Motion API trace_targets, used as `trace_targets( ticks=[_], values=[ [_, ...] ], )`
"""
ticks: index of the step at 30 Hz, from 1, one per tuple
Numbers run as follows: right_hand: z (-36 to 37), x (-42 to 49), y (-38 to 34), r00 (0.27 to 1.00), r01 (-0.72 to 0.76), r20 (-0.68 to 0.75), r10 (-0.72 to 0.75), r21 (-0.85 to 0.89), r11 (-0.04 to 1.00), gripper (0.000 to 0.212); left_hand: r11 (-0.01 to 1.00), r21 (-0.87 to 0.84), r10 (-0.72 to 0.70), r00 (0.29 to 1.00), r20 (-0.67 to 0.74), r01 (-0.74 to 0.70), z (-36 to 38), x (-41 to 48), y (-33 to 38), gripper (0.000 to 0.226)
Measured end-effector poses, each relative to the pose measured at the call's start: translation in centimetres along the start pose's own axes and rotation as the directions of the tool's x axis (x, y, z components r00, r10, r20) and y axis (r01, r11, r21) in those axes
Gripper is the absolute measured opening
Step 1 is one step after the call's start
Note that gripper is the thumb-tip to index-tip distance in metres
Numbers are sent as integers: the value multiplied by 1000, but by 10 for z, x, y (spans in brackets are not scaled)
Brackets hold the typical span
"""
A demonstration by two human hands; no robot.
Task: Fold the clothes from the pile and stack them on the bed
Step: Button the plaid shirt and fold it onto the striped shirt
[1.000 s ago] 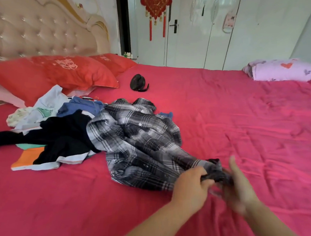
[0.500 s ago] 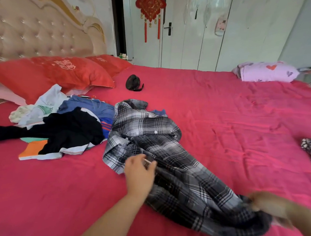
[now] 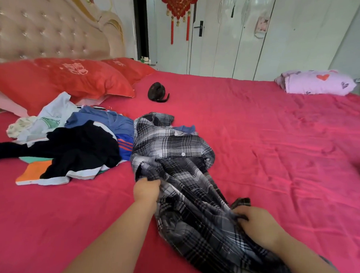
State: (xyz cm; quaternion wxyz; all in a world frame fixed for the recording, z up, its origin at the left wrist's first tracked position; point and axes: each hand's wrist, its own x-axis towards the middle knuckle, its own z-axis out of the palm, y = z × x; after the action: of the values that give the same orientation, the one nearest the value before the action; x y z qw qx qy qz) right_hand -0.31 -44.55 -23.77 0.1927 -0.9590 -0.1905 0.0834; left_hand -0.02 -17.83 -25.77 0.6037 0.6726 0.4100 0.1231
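**Both hands on the plaid shirt point(image 3: 174, 148)**

Left hand point(image 3: 146, 189) pinches the plaid shirt's edge just right of the pile point(image 3: 78, 148); right hand point(image 3: 258, 225) bunches cloth further right, on the bed point(image 3: 271, 125). Spread it flat before folding. Its collar end overlaps the pile's blue top point(image 3: 103, 120), which may drag.

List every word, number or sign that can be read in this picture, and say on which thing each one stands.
No text is clear enough to quote.
Near red pillow: white characters, too blurred to read.
Far red pillow: white marks, too small to read.
Red knot ornament: gold pattern in the centre, not legible.
Pink card on the wardrobe door: blurred.
White garment: green print, no letters can be made out.
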Motion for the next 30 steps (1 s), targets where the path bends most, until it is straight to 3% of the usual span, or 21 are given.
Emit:
trace_targets(
  ticks=[3, 5, 7, 8, 9, 11, 13, 14, 16, 19, 21, 23, 25, 27, 30],
  values=[
    [-26, -21, -4, 967, 66, 246, -68, 18, 998, 38, 962, 96, 262, 964, -40, -257, 1, -29, 24, 7],
    [-45, -37, -6, 844, 121, 529, -91, -23, 992, 28, 920, 63, 383, 922, 56, -386, 6, -44, 32, 12],
    [-58, -47, -9, 675, 158, 735, -66, -57, 986, 7, 912, 58, 393, 906, 156, -406, 11, -56, 34, 15],
    [-63, -47, -10, 635, 165, 769, -74, -41, 985, 11, 913, 55, 388, 904, 180, -404, 10, -64, 35, 11],
    [-65, -43, -11, 642, 133, 762, -77, -12, 991, 14, 919, 49, 378, 908, 178, -392, 7, -69, 35, 11],
    [-64, -20, -14, 817, 49, 571, -80, 71, 996, 19, 929, 78, 349, 926, 143, -362, -4, -71, 30, 21],
    [-56, 11, -18, 974, 21, 226, -30, 43, 999, 32, 929, 157, 318, 939, 129, -336, -15, -69, 23, 24],
    [-49, 27, -23, 996, 8, 93, -8, 6, 1000, 41, 925, 181, 312, 941, 135, -333, -20, -67, 19, 21],
    [-34, 60, -33, 1000, 5, -28, -5, 4, 1000, 56, 913, 225, 308, 937, 163, -339, -26, -67, 13, 12],
    [-12, 104, -45, 997, -39, -62, 40, 13, 999, 90, 874, 303, 335, 923, 190, -380, -34, -62, 4, 35],
    [-4, 122, -46, 993, -100, -72, 94, -83, 991, 97, 836, 364, 360, 911, 202, -411, -36, -55, -1, 49],
    [0, 133, -43, 990, -133, -79, 119, -205, 970, 74, 794, 404, 396, 890, 224, -455, -36, -48, -4, 55],
    [1, 140, -35, 992, -104, -91, 84, -245, 964, 36, 760, 414, 444, 865, 233, -501, -35, -44, -1, 56],
    [-1, 138, -26, 988, -63, -146, 43, -140, 988, 19, 739, 414, 487, 846, 217, -532, -34, -42, 3, 55],
    [-27, 112, -14, 934, -31, -350, 74, 126, 992, 10, 705, 414, 553, 812, 186, -576, -33, -43, 14, 53]
  ],
)
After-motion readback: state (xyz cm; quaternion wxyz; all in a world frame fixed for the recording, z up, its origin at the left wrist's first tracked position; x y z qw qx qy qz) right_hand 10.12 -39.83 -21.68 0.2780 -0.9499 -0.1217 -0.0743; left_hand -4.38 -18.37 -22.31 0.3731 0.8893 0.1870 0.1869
